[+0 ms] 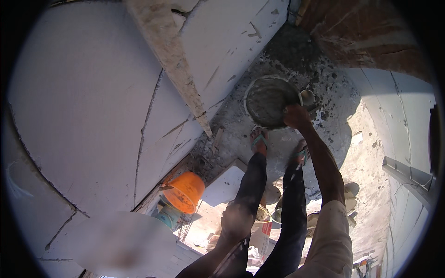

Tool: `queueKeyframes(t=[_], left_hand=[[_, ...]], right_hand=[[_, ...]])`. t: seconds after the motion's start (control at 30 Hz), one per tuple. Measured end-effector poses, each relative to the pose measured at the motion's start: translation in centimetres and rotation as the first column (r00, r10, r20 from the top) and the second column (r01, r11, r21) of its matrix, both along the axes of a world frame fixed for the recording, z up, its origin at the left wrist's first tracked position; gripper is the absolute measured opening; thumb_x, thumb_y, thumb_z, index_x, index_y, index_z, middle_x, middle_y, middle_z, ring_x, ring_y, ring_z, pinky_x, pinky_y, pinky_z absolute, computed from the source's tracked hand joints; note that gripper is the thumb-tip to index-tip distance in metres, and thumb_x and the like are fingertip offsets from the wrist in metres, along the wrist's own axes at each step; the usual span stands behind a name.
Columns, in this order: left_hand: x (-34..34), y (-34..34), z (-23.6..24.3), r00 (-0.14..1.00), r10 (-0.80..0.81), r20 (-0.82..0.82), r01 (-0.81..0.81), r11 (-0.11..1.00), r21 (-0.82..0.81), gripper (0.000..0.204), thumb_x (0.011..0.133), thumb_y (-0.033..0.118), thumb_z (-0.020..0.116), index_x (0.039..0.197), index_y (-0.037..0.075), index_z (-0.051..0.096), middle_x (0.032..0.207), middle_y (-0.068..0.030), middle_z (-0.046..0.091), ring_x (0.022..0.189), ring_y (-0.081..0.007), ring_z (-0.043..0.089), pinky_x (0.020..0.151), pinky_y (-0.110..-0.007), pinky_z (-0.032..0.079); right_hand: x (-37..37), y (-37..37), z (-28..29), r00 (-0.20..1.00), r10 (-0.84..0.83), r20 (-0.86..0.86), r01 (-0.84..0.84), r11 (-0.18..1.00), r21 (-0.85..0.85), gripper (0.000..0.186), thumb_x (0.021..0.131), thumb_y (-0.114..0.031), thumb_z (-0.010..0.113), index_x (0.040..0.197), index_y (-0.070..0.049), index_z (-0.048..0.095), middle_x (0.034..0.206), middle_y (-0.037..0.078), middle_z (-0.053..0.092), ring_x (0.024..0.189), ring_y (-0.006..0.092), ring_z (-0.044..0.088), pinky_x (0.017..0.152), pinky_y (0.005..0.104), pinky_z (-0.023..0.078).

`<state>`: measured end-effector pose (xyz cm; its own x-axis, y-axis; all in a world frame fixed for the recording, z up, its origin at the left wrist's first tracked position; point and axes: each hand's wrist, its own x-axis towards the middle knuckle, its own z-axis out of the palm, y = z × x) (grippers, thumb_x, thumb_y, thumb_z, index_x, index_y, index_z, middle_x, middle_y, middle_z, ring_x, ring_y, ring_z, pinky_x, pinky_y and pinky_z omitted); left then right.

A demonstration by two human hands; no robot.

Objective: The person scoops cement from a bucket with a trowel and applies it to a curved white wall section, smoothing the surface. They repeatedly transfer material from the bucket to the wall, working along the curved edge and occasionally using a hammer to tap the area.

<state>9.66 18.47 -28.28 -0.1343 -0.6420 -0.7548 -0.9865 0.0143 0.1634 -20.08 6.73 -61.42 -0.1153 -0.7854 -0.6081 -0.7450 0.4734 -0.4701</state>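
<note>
A round container (pixel 266 99) of wet grey mortar stands on the splattered floor, just beyond my sandalled feet (pixel 259 139). My right hand (pixel 295 116) is closed at its right rim; what exactly the fingers grip is hidden. A small pale cylindrical cup (pixel 307 97) is beside that rim, above my hand. My left hand (pixel 234 220) lies on my dark-trousered left leg, its fingers too blurred to read.
An orange bucket (pixel 184 190) and a teal container (pixel 167 215) sit at lower left. A long plank (pixel 181 78) slants along the pale left wall (pixel 83 116). A brown panel (pixel 361 34) is at upper right, with a pale wall (pixel 403 129) below and assorted containers behind my legs.
</note>
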Motion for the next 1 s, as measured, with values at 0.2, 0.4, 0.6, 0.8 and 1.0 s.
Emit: queueKeyframes(t=[0.2, 0.4, 0.6, 0.8, 1.0], left_hand=[[1.0, 2.8, -0.6, 0.991, -0.122, 0.047, 0.126, 0.986, -0.112, 0.06, 0.077, 0.032, 0.077, 0.125, 0.004, 0.052, 0.12, -0.0201, 0.056, 0.111, -0.0401, 0.056, 0.092, -0.053, 0.048], [0.5, 3.8, -0.6, 0.994, 0.013, 0.104, -0.007, 0.998, -0.059, 0.059, 0.079, 0.033, 0.075, 0.125, 0.005, 0.052, 0.12, -0.0206, 0.056, 0.111, -0.0407, 0.056, 0.092, -0.053, 0.048], [-1.0, 4.2, 0.2, 0.987, 0.058, 0.15, -0.048, 0.996, -0.071, 0.064, 0.081, 0.036, 0.073, 0.132, 0.004, 0.049, 0.124, -0.0217, 0.055, 0.114, -0.0411, 0.055, 0.096, -0.054, 0.046], [1.1, 6.4, 2.3, 0.973, 0.225, 0.055, -0.226, 0.974, 0.018, 0.074, 0.082, 0.041, 0.073, 0.141, 0.007, 0.044, 0.136, -0.0226, 0.048, 0.128, -0.0415, 0.048, 0.106, -0.053, 0.042], [2.0, 5.7, 5.3, 0.961, 0.247, -0.128, -0.237, 0.967, 0.09, 0.07, 0.082, 0.035, 0.068, 0.14, 0.006, 0.043, 0.136, -0.027, 0.045, 0.127, -0.0466, 0.047, 0.105, -0.054, 0.044]], right_hand=[[-1.1, 2.1, 0.0, 0.982, -0.066, 0.179, 0.093, 0.984, -0.151, 0.032, 0.083, -0.036, 0.064, 0.1, -0.009, 0.071, 0.1, 0.019, 0.071, 0.096, 0.039, 0.068, 0.088, 0.0477, 0.055], [-1.5, 2.4, 3.9, 0.984, -0.052, 0.168, 0.098, 0.955, -0.281, 0.035, 0.083, -0.038, 0.07, 0.103, -0.009, 0.07, 0.1, 0.019, 0.071, 0.096, 0.0396, 0.068, 0.085, 0.0488, 0.056], [-3.8, 3.7, 14.8, 0.99, 0.006, 0.139, 0.049, 0.92, -0.389, 0.03, 0.083, -0.03, 0.071, 0.104, -0.009, 0.068, 0.097, 0.019, 0.071, 0.092, 0.0394, 0.068, 0.08, 0.0485, 0.056], [-4.4, 5.2, 39.3, 0.983, 0.184, 0.008, -0.159, 0.87, -0.466, 0.036, 0.085, -0.03, 0.069, 0.109, -0.004, 0.067, 0.085, 0.015, 0.072, 0.08, 0.0372, 0.07, 0.075, 0.0478, 0.056], [-11.8, 1.9, 67.2, 0.879, 0.466, 0.106, -0.417, 0.857, -0.303, 0.046, 0.086, -0.039, 0.071, 0.119, -0.008, 0.066, 0.109, 0.019, 0.069, 0.093, 0.0385, 0.067, 0.083, 0.0468, 0.054]])
